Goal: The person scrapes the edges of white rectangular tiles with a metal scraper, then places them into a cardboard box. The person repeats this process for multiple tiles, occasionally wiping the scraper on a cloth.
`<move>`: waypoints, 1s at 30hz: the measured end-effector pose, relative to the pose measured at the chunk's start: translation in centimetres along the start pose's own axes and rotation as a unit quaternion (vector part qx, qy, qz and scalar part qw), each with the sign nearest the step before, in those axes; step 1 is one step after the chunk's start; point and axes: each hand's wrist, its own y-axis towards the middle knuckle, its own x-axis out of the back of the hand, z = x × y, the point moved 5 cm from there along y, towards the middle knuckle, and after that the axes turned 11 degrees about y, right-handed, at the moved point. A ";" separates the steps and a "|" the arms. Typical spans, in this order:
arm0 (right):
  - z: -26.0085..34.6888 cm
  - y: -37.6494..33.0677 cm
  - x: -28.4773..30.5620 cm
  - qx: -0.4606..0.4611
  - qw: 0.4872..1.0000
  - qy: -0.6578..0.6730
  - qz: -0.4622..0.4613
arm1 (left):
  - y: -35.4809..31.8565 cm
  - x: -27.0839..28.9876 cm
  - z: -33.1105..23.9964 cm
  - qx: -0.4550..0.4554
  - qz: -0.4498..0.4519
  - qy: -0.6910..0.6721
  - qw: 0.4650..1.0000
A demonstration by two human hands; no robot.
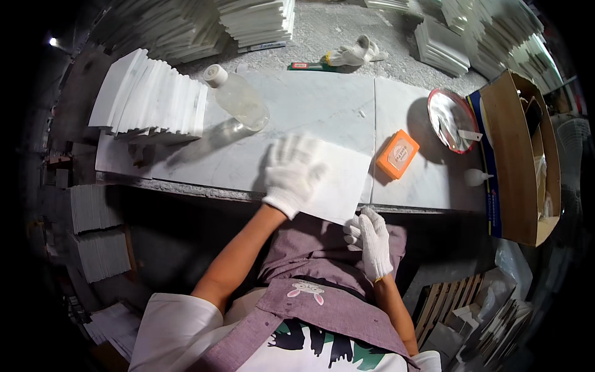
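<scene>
My left hand (pixel 290 177), in a white knit glove, lies flat with fingers spread on a thin white tile (pixel 338 177). Its outline is slightly smeared by motion. The tile lies at the front of the marble work surface (pixel 316 105), with its near corner reaching past the edge. At that corner is my right hand (pixel 372 242), also gloved, its fingers bent and closed against the tile; their exact contact is partly hidden. Right of the tile sits an orange block-shaped box (pixel 397 154).
A clear bottle (pixel 238 99) with a white cap stands behind my left hand, beside a row of white tiles (pixel 155 96). Rightward are a red-rimmed bowl (pixel 433 110), a small white squeeze bottle (pixel 475 178) and a cardboard box (pixel 511 161). A loose glove (pixel 356 53) lies at the back.
</scene>
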 end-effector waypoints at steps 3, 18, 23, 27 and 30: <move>1.1 -0.4 -0.7 -0.036 0.995 -0.056 -0.070 | -1.3 0.0 4.3 0.085 -0.001 0.024 0.996; -0.5 1.7 -3.9 -0.105 0.990 -0.056 0.078 | -4.7 4.3 3.0 0.110 0.044 -0.252 0.960; 0.4 -0.3 -3.6 -0.019 0.985 -0.129 0.116 | -4.5 3.2 4.4 0.196 0.092 -0.477 0.852; 1.1 -2.3 -2.4 0.004 0.974 -0.196 0.113 | -3.0 5.3 3.5 0.189 0.104 -0.580 0.785; 1.1 -3.0 -1.6 0.003 0.971 -0.208 0.121 | -1.6 8.6 1.6 0.172 0.127 -0.623 0.752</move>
